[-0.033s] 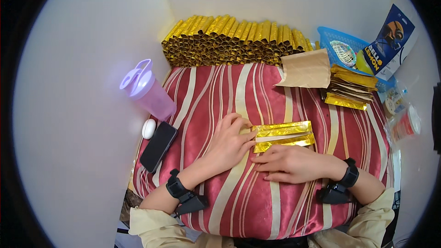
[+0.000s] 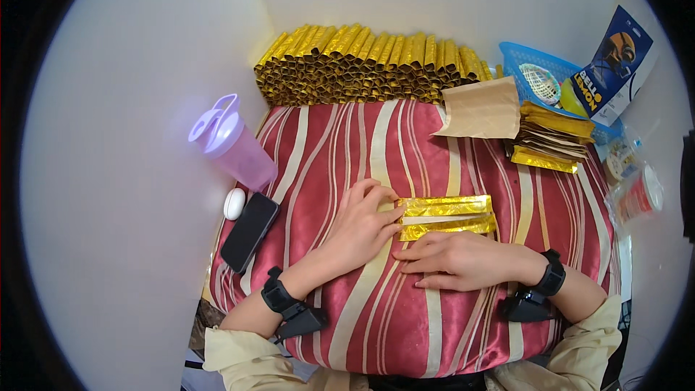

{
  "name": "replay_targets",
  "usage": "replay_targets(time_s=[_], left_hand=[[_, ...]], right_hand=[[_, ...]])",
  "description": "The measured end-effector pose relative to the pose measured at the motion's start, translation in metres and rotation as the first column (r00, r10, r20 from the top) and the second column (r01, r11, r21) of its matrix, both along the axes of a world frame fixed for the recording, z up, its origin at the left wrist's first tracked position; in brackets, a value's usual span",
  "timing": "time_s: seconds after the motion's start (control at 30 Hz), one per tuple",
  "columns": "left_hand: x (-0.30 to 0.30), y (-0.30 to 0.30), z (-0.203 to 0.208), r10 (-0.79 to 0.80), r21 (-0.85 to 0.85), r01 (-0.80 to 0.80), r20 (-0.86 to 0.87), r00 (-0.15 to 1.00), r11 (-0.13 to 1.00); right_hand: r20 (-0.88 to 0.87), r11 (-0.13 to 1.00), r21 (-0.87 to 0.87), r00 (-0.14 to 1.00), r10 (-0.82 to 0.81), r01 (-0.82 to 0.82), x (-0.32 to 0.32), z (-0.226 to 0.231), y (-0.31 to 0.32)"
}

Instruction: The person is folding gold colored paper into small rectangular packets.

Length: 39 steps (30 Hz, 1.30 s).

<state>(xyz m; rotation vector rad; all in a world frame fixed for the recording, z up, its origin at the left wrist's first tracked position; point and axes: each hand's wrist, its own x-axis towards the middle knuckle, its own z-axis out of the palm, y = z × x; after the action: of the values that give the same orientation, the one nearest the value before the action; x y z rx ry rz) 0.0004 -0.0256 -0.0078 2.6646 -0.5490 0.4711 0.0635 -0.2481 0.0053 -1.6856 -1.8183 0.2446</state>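
A gold foil strip point(image 2: 445, 229) with lengthwise folds lies flat on the cushion in front of me. A pale band shows between its two gold folds. My left hand point(image 2: 362, 219) rests at the strip's left end with fingers bent and apart, their tips touching its edge. My right hand point(image 2: 460, 261) lies along the near side, palm down, fingers stretched toward the left. It covers part of the near edge, and I cannot tell whether it presses on the foil. Both wrists wear black straps with small black devices.
A red striped cushion point(image 2: 376, 318) is the work surface. Many gold tubes point(image 2: 362, 65) are stacked behind it. A brown paper piece point(image 2: 481, 107) and folded gold sheets point(image 2: 552, 141) lie far right by a blue basket point(image 2: 557, 65). Left are a purple bottle point(image 2: 242, 152), phone point(image 2: 250, 232) and white case point(image 2: 234, 204).
The strip's far fold looks a little wider and flatter, and the pale band has narrowed. My right hand has shifted very slightly left; my left hand stays put.
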Motion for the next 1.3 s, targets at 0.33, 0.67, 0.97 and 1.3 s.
replay_targets(time_s=[0.33,0.67,0.97,1.3], left_hand=[[0.006,0.006,-0.008,-0.179,-0.097,0.163,-0.196,0.964,0.982],[0.012,0.014,-0.005,-0.007,-0.079,0.004,-0.04,0.999,0.997],[0.023,0.018,-0.013,-0.066,-0.017,0.07,0.153,0.986,0.997],[0.018,0.014,-0.008,-0.163,0.009,0.163,0.124,0.979,0.987]], right_hand=[[-0.005,0.954,0.02,0.954,-0.3,0.3,0.03,0.015,-0.01],[0.291,0.944,0.073,0.899,-0.328,0.321,0.032,-0.001,-0.004],[0.322,0.921,0.128,0.863,-0.391,0.369,0.039,-0.015,0.006],[0.131,0.91,0.165,0.906,-0.403,0.381,0.052,-0.024,0.01]])
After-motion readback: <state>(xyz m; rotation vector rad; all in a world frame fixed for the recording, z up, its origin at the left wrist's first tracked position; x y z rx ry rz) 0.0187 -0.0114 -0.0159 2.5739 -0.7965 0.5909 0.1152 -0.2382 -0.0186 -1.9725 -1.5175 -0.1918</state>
